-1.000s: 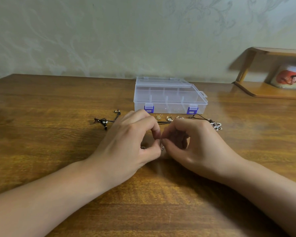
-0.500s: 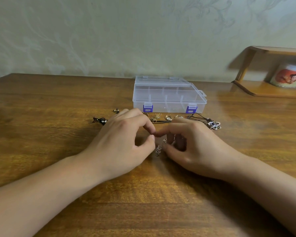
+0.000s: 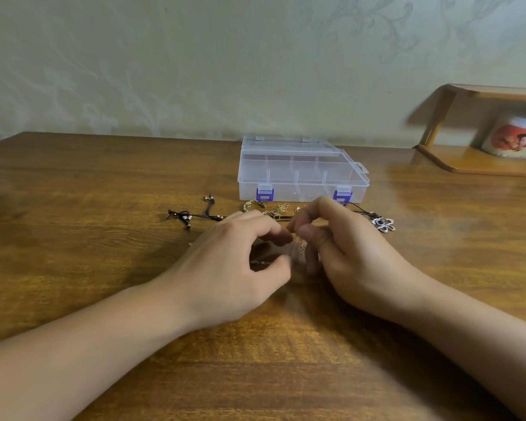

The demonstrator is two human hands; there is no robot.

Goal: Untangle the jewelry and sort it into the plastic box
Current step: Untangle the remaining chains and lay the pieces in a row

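Observation:
A clear plastic box (image 3: 301, 174) with blue latches sits closed at the table's middle back. Tangled jewelry lies in front of it: a black beaded cord (image 3: 189, 216) at the left, gold chain pieces (image 3: 278, 209) in the middle, a silver flower pendant (image 3: 383, 224) on a black cord at the right. My left hand (image 3: 234, 262) and my right hand (image 3: 343, 247) meet in front of the pile. My right thumb and forefinger pinch a thin silver chain (image 3: 301, 249) that hangs blurred between the hands. My left thumb and curled fingers hold its lower part near the table.
The wooden table (image 3: 104, 268) stretches wide on both sides. A small wooden shelf (image 3: 480, 165) stands at the back right with a printed white mug (image 3: 516, 138) in it. A pale wall runs behind.
My right hand has lifted a little and drawn the silver chain up. The fingertips of both hands have parted slightly, and the chain shows more between them.

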